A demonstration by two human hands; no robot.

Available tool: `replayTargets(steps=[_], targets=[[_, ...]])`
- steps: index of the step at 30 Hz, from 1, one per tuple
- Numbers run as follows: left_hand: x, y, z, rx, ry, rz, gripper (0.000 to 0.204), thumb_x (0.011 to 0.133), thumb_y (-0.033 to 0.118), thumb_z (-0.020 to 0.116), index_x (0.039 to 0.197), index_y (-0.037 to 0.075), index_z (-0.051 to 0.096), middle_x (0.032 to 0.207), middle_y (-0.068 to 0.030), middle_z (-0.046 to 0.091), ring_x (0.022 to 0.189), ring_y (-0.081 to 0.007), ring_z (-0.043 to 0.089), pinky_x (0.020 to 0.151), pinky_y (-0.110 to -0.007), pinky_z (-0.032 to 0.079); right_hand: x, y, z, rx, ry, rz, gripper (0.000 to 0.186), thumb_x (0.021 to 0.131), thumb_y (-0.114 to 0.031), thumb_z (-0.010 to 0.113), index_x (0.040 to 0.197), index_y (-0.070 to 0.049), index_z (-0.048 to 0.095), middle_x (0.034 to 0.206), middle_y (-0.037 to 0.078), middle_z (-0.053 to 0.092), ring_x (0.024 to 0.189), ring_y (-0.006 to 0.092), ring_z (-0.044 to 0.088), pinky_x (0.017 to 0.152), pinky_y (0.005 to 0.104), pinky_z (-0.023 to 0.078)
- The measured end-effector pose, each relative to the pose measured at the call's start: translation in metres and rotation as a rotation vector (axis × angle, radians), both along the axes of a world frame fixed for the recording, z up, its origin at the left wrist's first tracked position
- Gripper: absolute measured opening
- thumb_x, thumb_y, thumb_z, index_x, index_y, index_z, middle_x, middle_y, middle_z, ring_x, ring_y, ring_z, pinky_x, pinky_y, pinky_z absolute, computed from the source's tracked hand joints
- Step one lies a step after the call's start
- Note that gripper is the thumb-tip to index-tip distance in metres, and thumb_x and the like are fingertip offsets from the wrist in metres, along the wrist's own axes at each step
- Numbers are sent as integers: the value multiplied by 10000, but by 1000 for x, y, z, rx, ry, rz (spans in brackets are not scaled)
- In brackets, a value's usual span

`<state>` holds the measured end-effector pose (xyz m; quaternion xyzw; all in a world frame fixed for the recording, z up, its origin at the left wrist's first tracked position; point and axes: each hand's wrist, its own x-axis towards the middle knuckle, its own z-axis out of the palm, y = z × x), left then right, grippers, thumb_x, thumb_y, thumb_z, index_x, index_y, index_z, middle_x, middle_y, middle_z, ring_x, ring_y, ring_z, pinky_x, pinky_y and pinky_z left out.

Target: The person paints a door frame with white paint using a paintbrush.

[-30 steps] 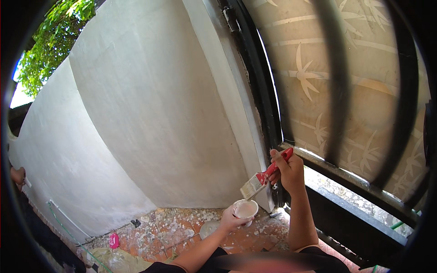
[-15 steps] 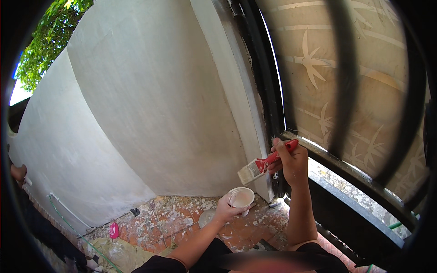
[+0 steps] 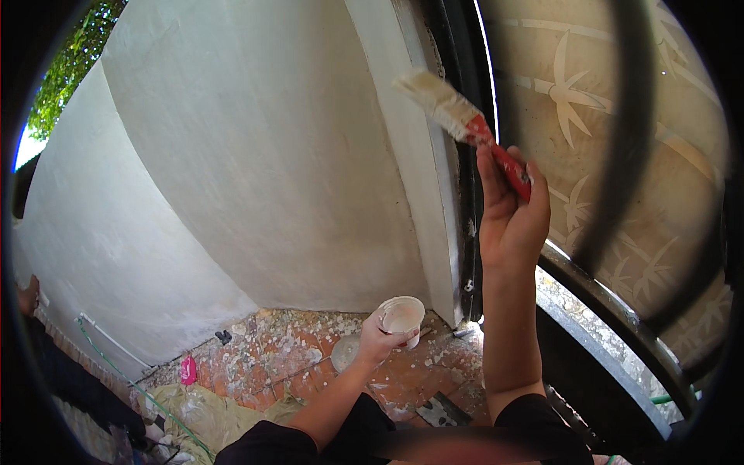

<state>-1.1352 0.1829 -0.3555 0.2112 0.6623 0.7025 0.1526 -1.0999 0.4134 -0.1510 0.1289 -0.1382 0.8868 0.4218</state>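
Note:
My right hand (image 3: 511, 205) is raised and closed round the red handle of a paintbrush (image 3: 457, 116). Its wide, pale-coated bristles point up and left, near the narrow white edge strip (image 3: 399, 116) of the wall; whether they touch it I cannot tell. Lower down, my left hand (image 3: 377, 339) grips a small white tub (image 3: 404, 316) by its side, with pale paint inside. Behind that hand, a round whitish lid or dish (image 3: 345, 353) lies on the floor, partly hidden by my wrist.
A grey-white wall (image 3: 263, 155) fills the left and middle. A black metal gate (image 3: 465, 225) stands at the right. Paint spatters the tiled floor (image 3: 291, 353), where a pink object (image 3: 188, 370), a cloth (image 3: 209, 415) and a flat tool (image 3: 443, 411) lie. Another person's hand (image 3: 29, 296) shows far left.
My right hand has lifted the paintbrush from just above the tub up along the wall's edge strip, the bristles now tilting upward. The left hand and tub have shifted slightly up and left in view.

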Motion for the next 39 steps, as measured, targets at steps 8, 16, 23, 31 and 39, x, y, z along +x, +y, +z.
replayTargets(steps=[8,16,23,31,39], targets=[[-27,-9,13,18,222,116,526,717,49,835,1178,-21,592,1081,-87,678,982,-153,648,860,-307,537,-61,-1,103,-68,124,-72,340,989,-197,379,1103,106,481,1089,315,606,1005,394,667,956,407,570],[2,-13,34,52,53,192,523,712,13,819,1181,-18,589,1078,-93,673,954,-166,657,847,-325,543,-77,-1,136,-125,181,-58,346,984,-211,397,1090,108,479,1065,299,612,965,388,679,918,403,588],[20,-21,15,-41,11,175,539,702,-5,823,1186,-32,585,1086,-98,674,982,-169,652,849,-319,543,-65,-5,104,-120,-29,-58,332,978,-224,441,1076,89,488,1034,294,620,926,378,691,897,387,591],[24,-5,42,-21,31,111,549,704,12,822,1195,-31,581,1082,-91,673,987,-172,650,852,-317,539,-19,-3,61,-153,-168,-61,311,996,-195,426,1079,98,485,1070,313,618,971,385,681,926,401,582],[34,-1,52,-74,13,53,545,709,37,825,1192,-32,582,1074,-85,671,974,-164,649,841,-310,539,-42,-8,134,-167,39,-32,296,976,-179,433,1062,100,480,1065,312,617,953,393,684,925,395,586]])
